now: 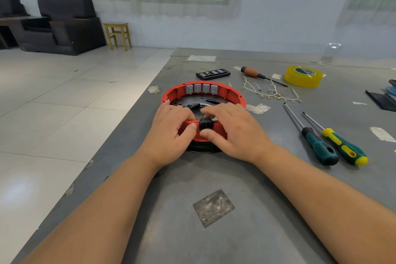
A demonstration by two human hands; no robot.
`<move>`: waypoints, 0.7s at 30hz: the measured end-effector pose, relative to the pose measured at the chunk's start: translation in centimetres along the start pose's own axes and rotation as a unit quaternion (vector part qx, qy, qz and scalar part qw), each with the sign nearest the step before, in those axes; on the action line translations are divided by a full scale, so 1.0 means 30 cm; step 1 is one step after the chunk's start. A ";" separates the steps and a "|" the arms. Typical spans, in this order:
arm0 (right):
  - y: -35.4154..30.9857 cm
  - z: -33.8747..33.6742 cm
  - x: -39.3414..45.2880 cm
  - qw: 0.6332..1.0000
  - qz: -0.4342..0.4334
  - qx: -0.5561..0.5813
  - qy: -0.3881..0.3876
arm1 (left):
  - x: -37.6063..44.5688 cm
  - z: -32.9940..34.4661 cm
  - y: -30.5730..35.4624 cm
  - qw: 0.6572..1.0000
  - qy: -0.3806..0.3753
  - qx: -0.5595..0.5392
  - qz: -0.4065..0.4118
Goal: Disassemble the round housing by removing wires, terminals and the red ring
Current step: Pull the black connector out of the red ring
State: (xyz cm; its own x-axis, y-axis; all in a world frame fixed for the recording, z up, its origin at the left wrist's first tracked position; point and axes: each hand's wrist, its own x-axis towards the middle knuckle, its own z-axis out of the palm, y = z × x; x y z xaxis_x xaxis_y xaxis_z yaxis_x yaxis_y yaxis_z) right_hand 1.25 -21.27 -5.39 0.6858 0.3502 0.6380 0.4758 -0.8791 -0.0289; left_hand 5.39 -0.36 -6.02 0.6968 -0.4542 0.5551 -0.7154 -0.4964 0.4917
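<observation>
Gripping the red ring (233,92) at mid-frame, both hands are working its near rim: left hand (171,128) is pinching the rim beside the black plug socket (206,125), right hand (233,128) is curling over it. Loose wires (272,92) are lying to the upper right, screwdrivers (334,143) further right.

Matt red plastic ring (233,92), dull grey scuffed table (214,178), glossy yellow tape roll (303,77), rubbery-looking screwdriver handles (319,146)

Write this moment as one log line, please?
step: working black plug socket at red ring | left hand: gripping ring | right hand: pinching socket | pulled wires: on table
</observation>
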 end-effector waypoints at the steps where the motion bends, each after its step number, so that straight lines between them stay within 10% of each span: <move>1: 0.016 -0.009 -0.006 1.000 -0.003 -0.012 -0.004 | -0.002 -0.001 0.003 1.000 0.003 0.003 0.006; 21: 0.064 0.006 -0.026 1.000 0.009 0.019 0.002 | 0.043 0.027 0.061 0.995 -0.031 0.081 0.055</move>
State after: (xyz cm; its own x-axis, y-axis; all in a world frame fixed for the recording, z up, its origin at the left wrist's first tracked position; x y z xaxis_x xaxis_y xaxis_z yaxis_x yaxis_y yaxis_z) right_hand 1.73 -23.16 -6.07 0.6919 0.3333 0.6405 0.4838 -0.8725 -0.0686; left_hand 5.04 -2.47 -4.95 0.6201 -0.5548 0.5547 -0.7733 -0.5513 0.3130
